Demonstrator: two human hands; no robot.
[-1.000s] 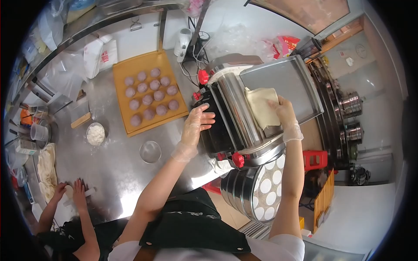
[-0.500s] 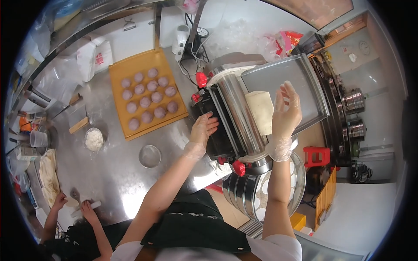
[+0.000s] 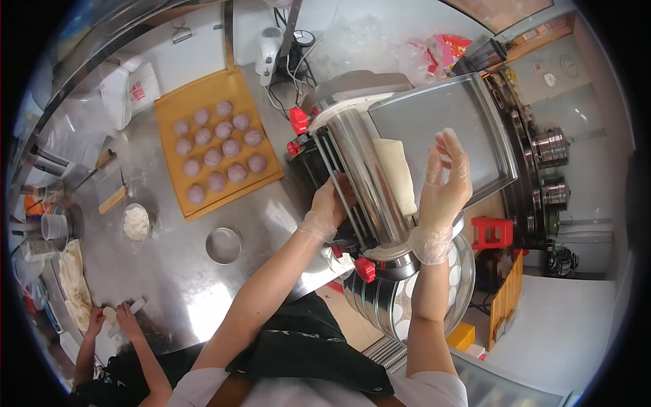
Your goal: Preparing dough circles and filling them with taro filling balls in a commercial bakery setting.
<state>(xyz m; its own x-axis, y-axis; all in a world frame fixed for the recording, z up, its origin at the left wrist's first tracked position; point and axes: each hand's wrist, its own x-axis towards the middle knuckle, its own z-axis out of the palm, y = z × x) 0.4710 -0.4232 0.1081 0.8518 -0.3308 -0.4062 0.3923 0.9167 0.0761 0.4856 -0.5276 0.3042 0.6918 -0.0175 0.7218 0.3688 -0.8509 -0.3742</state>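
A dough-rolling machine [image 3: 366,183] with shiny metal rollers and red knobs stands in front of me. On its right side a pale sheet of dough [image 3: 395,175] lies against the roller, its lower part hidden. My right hand [image 3: 447,178], in a clear plastic glove, hovers over the grey feed tray [image 3: 444,122] just right of the dough. Its fingers are apart and hold nothing. Also gloved, my left hand [image 3: 330,203] reaches in under the metal bars on the machine's left side. The bars and housing hide most of its fingers.
Left of the machine, an orange tray [image 3: 224,178] carries several purple dough balls. A metal ring [image 3: 224,245] and a bowl of flour [image 3: 137,222] sit on the steel table [image 3: 173,264]. Round steamers [image 3: 369,295] stand below right. Lower left, a co-worker's hands [image 3: 127,319] handle a rolling pin.
My left hand has moved right, from the machine's black left side to under its bars. The dough sheet shows narrower beside the roller. My right hand has lifted slightly clear, fingers more spread.
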